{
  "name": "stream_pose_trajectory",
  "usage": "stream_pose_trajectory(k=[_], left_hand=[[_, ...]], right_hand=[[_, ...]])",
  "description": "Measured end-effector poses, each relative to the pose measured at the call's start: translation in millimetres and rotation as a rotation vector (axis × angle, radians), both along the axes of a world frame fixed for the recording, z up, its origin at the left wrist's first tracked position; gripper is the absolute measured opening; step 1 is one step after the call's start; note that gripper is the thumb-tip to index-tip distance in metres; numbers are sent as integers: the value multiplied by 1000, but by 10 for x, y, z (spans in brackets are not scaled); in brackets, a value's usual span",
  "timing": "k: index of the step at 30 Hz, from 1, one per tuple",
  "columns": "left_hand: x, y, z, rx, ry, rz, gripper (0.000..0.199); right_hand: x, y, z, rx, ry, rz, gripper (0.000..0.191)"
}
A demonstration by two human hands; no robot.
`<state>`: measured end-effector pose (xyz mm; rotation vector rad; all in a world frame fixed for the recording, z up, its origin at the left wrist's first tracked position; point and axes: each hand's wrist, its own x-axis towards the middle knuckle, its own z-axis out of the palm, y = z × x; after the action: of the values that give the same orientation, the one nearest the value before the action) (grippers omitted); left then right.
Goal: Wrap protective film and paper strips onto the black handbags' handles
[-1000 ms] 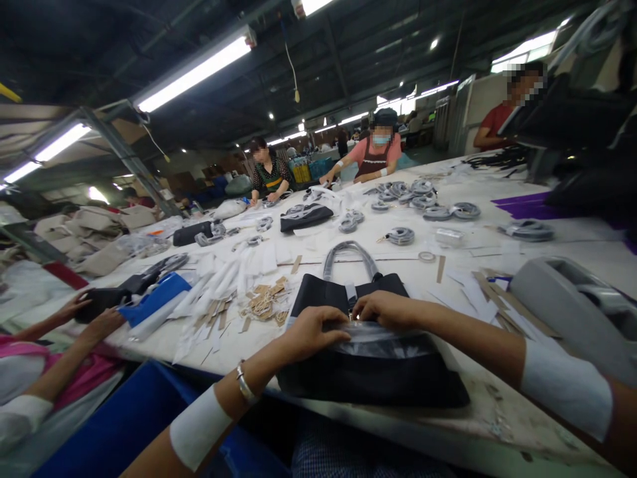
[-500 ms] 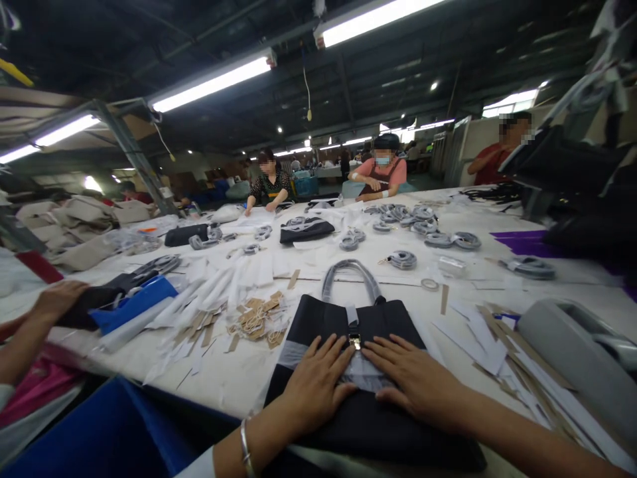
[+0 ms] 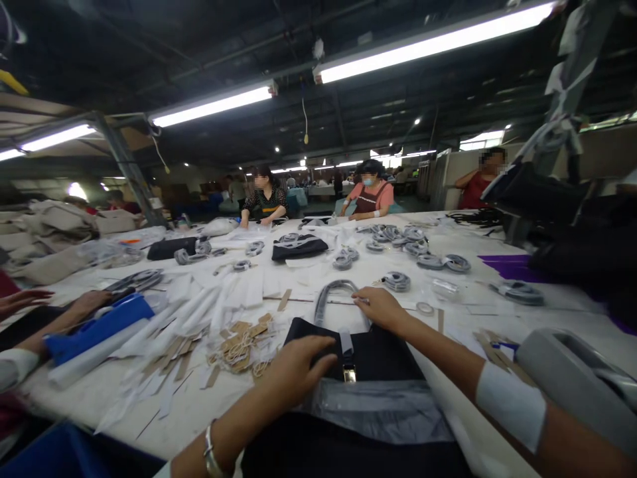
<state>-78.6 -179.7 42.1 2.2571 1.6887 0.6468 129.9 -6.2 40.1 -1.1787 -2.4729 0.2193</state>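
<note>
A black handbag point(image 3: 383, 358) lies in front of me on the table, with its top pointing away. Clear wrap covers its looped handle point(image 3: 328, 295), and a translucent band point(image 3: 378, 405) crosses the body below a gold clasp point(image 3: 350, 374). My right hand point(image 3: 381, 309) is closed on the right side of the handle. Over the bag's left side is my left hand point(image 3: 298, 365), thumb and fingers apart and holding nothing. Whether its fingertips touch the bag, I cannot tell.
Cardboard tags with strings point(image 3: 243, 342) and paper strips lie left of the bag. A grey tape dispenser point(image 3: 577, 385) stands at the right. Wrapped coiled straps point(image 3: 395, 281) are spread farther back. A co-worker's hands point(image 3: 89, 304) are beside a blue piece point(image 3: 99, 328) at left.
My right hand has left the bag's front and moved up to the handle. My left hand has shifted left and lifted from its flat position by the clasp. The camera view tilts upward.
</note>
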Motion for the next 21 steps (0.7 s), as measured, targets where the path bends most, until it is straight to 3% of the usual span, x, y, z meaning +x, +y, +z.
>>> stream_pose_trajectory(k=[3,5,11,16,21], left_hand=[[-217,562,158,50,-23,82,32],[-331,980,159,7,-13,102,30],[-339,2034,-192,-40,115,181,33],[-224,2606,-532,-44,159,187,43],[-182,2868,-673,-17,214,161,35]], right_hand=[[-24,440,-95,-28,-32,-113,33],[-37,671,-160,-72,-53,-170,35],[-71,1076,-421,-310,-86,-272,25],[-143,1190,-582,-500,-44,-251,32],[-270,1284,-625,-449,-95,-222,35]])
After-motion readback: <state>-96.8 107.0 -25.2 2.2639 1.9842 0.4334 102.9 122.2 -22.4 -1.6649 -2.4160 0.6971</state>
